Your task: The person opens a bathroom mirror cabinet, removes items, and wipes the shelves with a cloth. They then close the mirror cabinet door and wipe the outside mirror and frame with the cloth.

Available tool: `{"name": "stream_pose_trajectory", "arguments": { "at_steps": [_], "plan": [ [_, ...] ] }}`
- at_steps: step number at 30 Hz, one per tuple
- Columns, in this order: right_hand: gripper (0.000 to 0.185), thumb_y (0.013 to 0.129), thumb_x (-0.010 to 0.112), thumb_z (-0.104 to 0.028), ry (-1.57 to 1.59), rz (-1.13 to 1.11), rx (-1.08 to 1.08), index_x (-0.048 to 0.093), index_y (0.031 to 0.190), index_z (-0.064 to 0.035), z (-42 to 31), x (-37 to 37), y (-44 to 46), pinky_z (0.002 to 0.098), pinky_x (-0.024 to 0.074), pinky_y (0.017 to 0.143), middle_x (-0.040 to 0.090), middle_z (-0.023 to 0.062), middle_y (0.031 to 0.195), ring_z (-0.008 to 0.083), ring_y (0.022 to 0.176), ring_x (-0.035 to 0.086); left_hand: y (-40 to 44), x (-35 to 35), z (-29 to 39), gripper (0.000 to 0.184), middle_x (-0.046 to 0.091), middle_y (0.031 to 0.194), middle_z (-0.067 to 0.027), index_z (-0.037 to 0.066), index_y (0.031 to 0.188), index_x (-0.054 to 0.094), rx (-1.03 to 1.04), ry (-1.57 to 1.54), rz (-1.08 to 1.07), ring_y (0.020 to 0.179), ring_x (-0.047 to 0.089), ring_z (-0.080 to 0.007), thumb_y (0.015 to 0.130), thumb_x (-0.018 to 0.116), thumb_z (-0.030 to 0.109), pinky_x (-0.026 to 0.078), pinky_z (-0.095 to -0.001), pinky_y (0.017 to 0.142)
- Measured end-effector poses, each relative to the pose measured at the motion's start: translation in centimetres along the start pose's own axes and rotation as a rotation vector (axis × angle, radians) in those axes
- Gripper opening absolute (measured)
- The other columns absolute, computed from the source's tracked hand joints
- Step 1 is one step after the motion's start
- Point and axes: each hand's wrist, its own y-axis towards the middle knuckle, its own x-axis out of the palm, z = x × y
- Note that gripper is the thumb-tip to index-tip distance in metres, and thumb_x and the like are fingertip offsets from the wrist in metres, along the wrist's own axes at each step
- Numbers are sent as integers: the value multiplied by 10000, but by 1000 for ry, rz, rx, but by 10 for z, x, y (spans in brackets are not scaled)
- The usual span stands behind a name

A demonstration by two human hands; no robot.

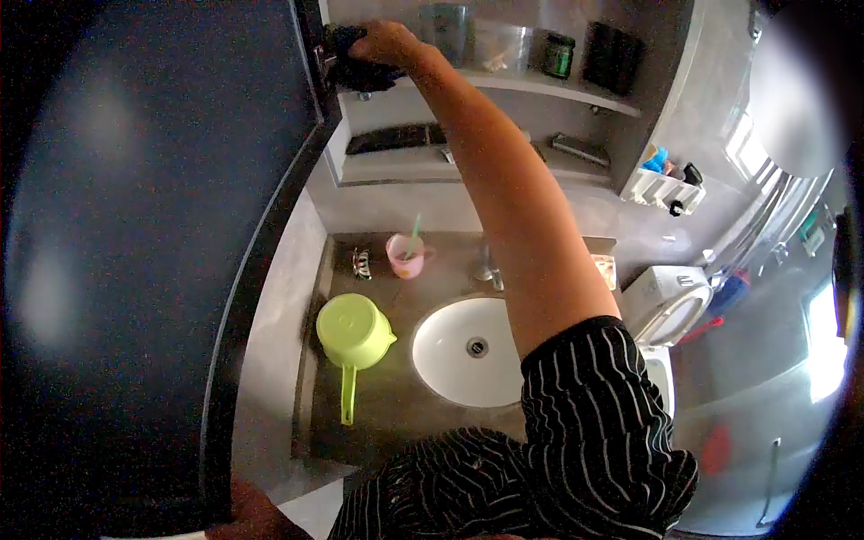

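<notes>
My right arm, in a black striped sleeve, stretches up over the sink to the upper left of the wall cabinet. There my right hand [387, 47] is closed on a dark cloth [364, 67], bunched by the hinge side above the shelf edge. A large dark cabinet door [153, 225] stands swung out at the left. Low in the view, my left hand [250, 511] is at the door's lower edge and seems to grip it; its fingers are mostly hidden.
Jars and a dark box [612, 58] stand on the upper shelf [540, 88]. Below are a white sink [450, 360], an upturned green dipper [351, 331] and a pink cup [405, 259] on the counter. A toilet [670, 310] is at the right.
</notes>
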Motion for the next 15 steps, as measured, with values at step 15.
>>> {"name": "stream_pose_trajectory", "arguments": {
  "at_steps": [15],
  "plan": [
    [362,812,558,-209,-325,-84,16,584,1154,-93,-44,-62,-63,408,461,924,591,185,1145,389,1071,545,10,-1,216,546,611,1037,-198,-50,1094,522,-46,-490,-426,890,607,-260,959,320,439,506,-352,738]
  ]
}}
